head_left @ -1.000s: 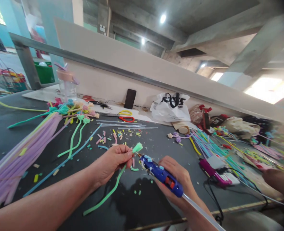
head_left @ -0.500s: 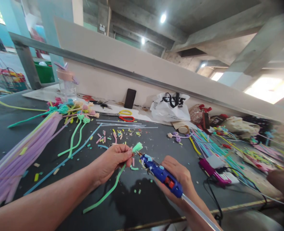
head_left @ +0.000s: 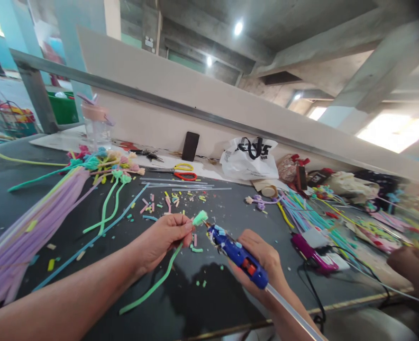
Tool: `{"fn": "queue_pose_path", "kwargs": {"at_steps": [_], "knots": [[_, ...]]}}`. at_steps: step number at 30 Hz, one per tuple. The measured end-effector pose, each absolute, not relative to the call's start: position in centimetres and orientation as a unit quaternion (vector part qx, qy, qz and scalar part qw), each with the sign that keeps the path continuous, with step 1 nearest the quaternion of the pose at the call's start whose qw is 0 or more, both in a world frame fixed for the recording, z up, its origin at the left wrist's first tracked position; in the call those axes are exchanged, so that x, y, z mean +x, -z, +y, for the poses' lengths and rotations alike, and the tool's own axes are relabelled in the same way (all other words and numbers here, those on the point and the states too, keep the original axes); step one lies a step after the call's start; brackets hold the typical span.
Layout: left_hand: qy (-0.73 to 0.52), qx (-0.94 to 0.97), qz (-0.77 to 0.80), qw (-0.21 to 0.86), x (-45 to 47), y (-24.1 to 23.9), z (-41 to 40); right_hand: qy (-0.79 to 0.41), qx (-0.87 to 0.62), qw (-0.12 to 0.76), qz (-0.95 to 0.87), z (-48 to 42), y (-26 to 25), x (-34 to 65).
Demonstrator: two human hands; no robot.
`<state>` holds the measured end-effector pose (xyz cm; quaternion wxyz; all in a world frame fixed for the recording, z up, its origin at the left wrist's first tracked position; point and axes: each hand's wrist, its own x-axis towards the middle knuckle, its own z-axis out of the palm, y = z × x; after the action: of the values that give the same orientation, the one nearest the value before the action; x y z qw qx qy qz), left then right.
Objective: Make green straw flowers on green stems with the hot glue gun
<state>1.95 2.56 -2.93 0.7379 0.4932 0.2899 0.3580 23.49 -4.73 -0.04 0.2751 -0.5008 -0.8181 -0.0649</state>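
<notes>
Viewed remotely, my left hand (head_left: 168, 233) pinches the fuzzy mint-green stem (head_left: 163, 281) below its bunched tuft (head_left: 200, 218) over the black tabletop (head_left: 223, 303), presumably to steady it, while my right hand (head_left: 261, 251) grips the blue plastic glue gun (head_left: 234, 251), nozzle (head_left: 208, 225) at or just beside that tuft.

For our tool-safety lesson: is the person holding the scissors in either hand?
No, the scissors lie farther back, apart from the left hand and right hand.
</notes>
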Motion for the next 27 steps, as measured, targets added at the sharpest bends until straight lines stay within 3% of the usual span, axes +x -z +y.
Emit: {"fn": "queue_pose_path", "kwargs": {"at_steps": [8, 16, 21, 25, 27], "knots": [[-0.364, 0.404, 0.266, 0.796, 1.8, 3.5, 3.3, 0.024, -0.479, 0.218, -0.85, -4.1, 0.5, 24.1], [-0.389, 0.346, 0.264, 0.812, 1.5, 4.0, 4.4, -0.003, -0.691, 0.057, -0.721, -1.5, 1.2, 28.1], [-0.403, 0.347, 0.252, 0.808, 1.2, 3.5, 4.5, -0.001, -0.693, 0.058, -0.718, -1.0, 0.7, 29.3], [-0.419, 0.351, 0.233, 0.805, 0.7, 3.0, 4.8, 0.061, -0.646, 0.17, -0.742, -1.4, -0.1, 25.4], [-0.43, 0.352, 0.221, 0.801, 0.6, 2.9, 5.1, 0.008, -0.573, 0.184, -0.799, -1.3, 0.1, 22.4]]}}
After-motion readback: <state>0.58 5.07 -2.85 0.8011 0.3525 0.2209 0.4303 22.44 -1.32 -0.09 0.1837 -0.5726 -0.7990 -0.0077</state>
